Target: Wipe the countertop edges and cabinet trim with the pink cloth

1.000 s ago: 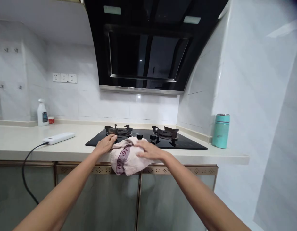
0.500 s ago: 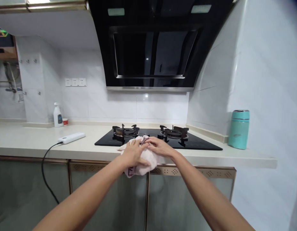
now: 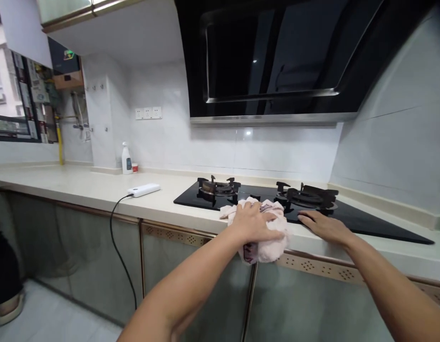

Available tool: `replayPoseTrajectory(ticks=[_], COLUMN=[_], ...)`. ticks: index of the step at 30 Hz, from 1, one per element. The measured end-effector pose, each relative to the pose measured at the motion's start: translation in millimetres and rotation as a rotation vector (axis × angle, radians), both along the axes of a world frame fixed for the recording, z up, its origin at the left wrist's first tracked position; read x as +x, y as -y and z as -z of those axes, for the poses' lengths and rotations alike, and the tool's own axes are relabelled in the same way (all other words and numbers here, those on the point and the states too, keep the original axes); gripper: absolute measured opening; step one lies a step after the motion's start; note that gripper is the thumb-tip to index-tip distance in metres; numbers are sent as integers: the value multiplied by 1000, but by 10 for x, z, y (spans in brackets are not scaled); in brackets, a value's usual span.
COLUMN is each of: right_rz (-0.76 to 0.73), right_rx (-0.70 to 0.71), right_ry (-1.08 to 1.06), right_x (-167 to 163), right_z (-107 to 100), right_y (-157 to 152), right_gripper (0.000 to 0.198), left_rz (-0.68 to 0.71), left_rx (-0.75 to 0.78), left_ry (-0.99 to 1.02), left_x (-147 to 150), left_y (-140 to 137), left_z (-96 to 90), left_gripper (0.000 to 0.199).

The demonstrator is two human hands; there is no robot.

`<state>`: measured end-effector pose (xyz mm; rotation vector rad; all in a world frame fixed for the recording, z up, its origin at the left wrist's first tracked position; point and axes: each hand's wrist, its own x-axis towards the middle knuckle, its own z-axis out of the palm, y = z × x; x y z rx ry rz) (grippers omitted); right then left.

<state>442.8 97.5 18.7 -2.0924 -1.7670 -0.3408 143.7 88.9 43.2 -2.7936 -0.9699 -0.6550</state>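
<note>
The pale cream countertop (image 3: 80,183) is bounded along the wall by a low upstand (image 3: 170,172) of similar colour. A black glass hob (image 3: 260,191), fitted with two burners (image 3: 220,188), is carried near the front edge. A bunched pale pink cloth (image 3: 275,244) is laid across that edge at the hob's front and is partly hung below it. To the left of the hob, well apart, a white oblong device (image 3: 145,190) is placed, its black cable (image 3: 120,251) being led over the edge. Farther back, a white spray bottle (image 3: 126,159) is stood upright just beside a small red-and-white tub (image 3: 135,168).
</note>
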Motion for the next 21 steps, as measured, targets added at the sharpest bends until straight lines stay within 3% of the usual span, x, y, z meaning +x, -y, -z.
replayPoseTrajectory(ticks=[8,12,16,21], right_rz=[-9,-27,-50,-4], right_rx=[-58,-37,-39,-75], right_ry=[-27,-20,-10,-12], right_x=[55,55,63,4], right_z=[13,3,-11,-33], right_y=[25,33,40,76], right_gripper=[62,58,56,64], left_rz=[-13,-89,-183,-344], left_rx=[-158,-253,-278,-229], left_ry=[-2,53,115,196], left_x=[-287,-553,-932,-1635], left_y=[-106,-220,-371,-607], left_z=[-49,-109,-134,-75], left_gripper=[72,64,51,50])
